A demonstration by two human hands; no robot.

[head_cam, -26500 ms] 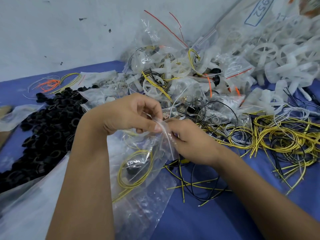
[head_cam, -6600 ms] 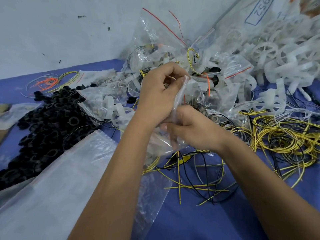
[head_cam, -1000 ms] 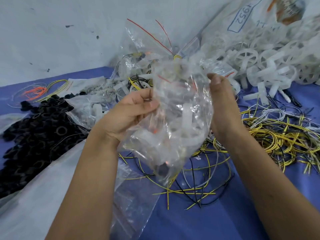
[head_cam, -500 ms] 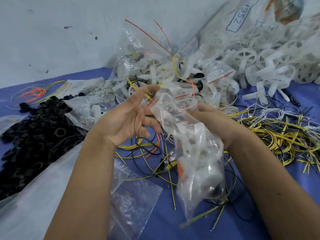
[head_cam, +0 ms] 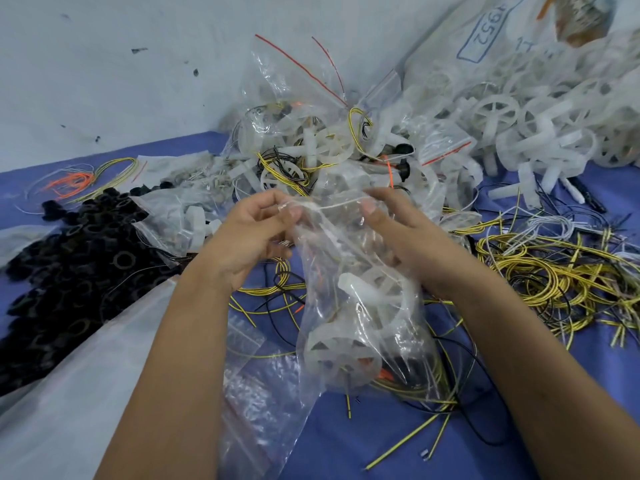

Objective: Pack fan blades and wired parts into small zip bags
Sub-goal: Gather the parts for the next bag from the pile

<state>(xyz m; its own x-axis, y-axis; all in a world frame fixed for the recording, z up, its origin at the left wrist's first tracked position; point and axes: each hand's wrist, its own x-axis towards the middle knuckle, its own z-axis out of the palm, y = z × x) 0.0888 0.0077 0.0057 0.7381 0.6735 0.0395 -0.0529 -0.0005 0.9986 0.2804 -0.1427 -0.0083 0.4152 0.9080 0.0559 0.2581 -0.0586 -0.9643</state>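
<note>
A small clear zip bag (head_cam: 360, 306) hangs between my hands above the blue table. Inside it are white fan blades (head_cam: 341, 358), some wire and a dark part near the bottom. My left hand (head_cam: 256, 233) pinches the bag's top edge at the left corner. My right hand (head_cam: 398, 233) pinches the same edge at the right corner, its palm behind the bag. The top edge is stretched between the two hands.
A heap of filled zip bags (head_cam: 311, 147) lies behind my hands. Loose white fan blades (head_cam: 519, 126) pile at the right back. Yellow and black wires (head_cam: 554, 282) spread at right, black rings (head_cam: 76, 261) at left. Empty bags (head_cam: 256, 403) lie in front.
The left hand, open half a second ago, has taken the bag's top corner. The right hand has shifted its hold to the other corner, and the bag hangs straight between them.
</note>
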